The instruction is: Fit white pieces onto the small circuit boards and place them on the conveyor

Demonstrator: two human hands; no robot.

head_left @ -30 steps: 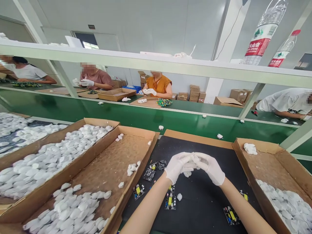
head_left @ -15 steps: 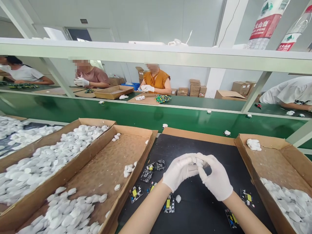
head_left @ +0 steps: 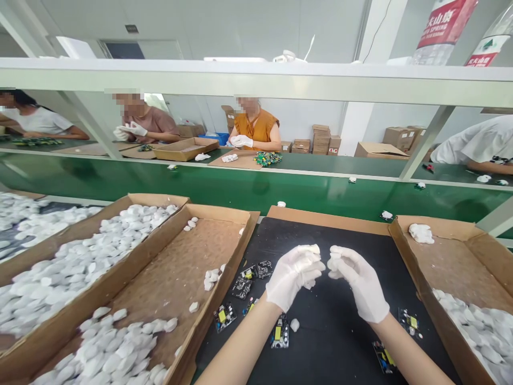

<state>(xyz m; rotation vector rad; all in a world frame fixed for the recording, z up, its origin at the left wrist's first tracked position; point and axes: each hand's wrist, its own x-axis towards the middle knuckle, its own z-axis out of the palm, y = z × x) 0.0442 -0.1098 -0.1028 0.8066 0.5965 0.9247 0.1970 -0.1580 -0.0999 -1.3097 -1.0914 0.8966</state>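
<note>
My left hand (head_left: 295, 275), in a white glove, is raised over the black mat (head_left: 320, 342) with its fingers curled together. Whatever lies in those fingers is hard to tell from the glove. A small gap to the right, my right hand (head_left: 359, 280), gloved too, pinches thumb and fingertips together around what may be a small white piece; I cannot make it out. Beneath the left wrist is a circuit board (head_left: 280, 332) with a yellow part, beside a small white lump (head_left: 295, 324). Another board (head_left: 383, 357) is partly covered by my right forearm.
Cardboard trays (head_left: 244, 235) of white pieces (head_left: 108, 347) stand at left, another tray (head_left: 404, 235) at right. Several boards (head_left: 241, 287) lie along the mat's left side. Beyond runs a green belt (head_left: 224, 187) carrying small items, under a shelf (head_left: 240, 80). Co-workers (head_left: 258, 128) sit across.
My hands, whose fingertips met around a small white piece, have drawn apart, the right one moving slightly right. Items on the green belt have shifted right. The camera view has moved a little.
</note>
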